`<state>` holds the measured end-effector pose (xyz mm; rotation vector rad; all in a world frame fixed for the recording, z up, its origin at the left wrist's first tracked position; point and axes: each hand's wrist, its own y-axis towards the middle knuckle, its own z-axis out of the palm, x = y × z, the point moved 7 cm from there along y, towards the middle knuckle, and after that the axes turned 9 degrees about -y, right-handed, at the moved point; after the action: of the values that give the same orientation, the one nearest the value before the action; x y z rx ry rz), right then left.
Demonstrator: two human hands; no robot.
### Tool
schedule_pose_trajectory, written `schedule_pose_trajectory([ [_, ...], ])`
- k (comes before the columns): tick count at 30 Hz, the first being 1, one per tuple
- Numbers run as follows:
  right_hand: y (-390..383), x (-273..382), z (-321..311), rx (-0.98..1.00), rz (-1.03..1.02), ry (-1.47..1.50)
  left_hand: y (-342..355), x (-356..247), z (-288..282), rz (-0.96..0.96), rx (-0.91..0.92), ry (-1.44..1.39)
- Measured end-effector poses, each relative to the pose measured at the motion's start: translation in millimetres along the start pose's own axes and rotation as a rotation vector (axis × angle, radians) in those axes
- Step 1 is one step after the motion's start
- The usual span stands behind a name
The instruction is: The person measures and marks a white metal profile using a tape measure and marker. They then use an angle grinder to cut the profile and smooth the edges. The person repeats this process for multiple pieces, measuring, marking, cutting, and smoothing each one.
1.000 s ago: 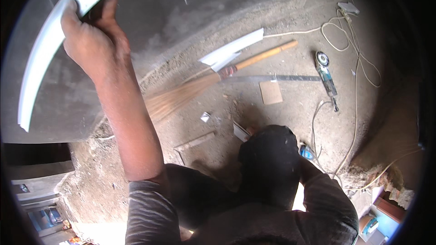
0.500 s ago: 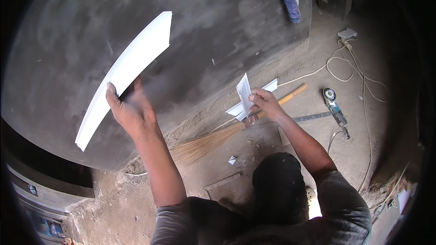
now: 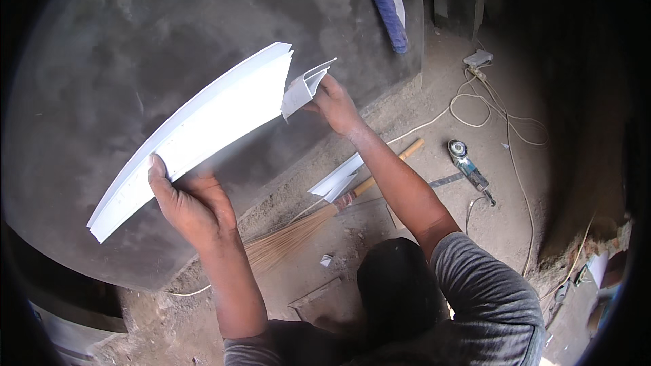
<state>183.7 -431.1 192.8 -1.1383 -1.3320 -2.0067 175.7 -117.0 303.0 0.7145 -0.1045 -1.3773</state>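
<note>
My left hand (image 3: 193,203) grips a long white moulding strip (image 3: 217,115) near its lower left end, thumb on its face and fingers behind. The strip is tilted, its angled end up and to the right. In my right hand (image 3: 332,103) is a short white moulding piece (image 3: 303,90) with a folded profile, held close against the strip's upper right end. Whether the two pieces touch, I cannot tell for sure. Some of my right fingers are hidden behind the short piece.
Below lies a broom (image 3: 298,227) beside further white moulding offcuts (image 3: 337,177). An angle grinder (image 3: 468,166) rests on the dusty floor to the right, near a loose cable (image 3: 512,156) and a grey box (image 3: 478,58). A grey wall (image 3: 224,13) rises ahead, with blue cloth (image 3: 383,7) hanging there.
My right hand has lifted the short piece up and left to the end of the long strip. The long strip has turned flatter and sits slightly lower.
</note>
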Motion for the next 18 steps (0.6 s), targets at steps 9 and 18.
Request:
schedule_pose_trajectory([
  [9,-367,-230,-145,0.429,0.582,-1.242,-68,43,-92,-0.285,0.301,1.020],
  [18,-393,-212,-368,-0.267,0.785,-1.411,-178,155,-222,-1.382,0.441,1.254],
])
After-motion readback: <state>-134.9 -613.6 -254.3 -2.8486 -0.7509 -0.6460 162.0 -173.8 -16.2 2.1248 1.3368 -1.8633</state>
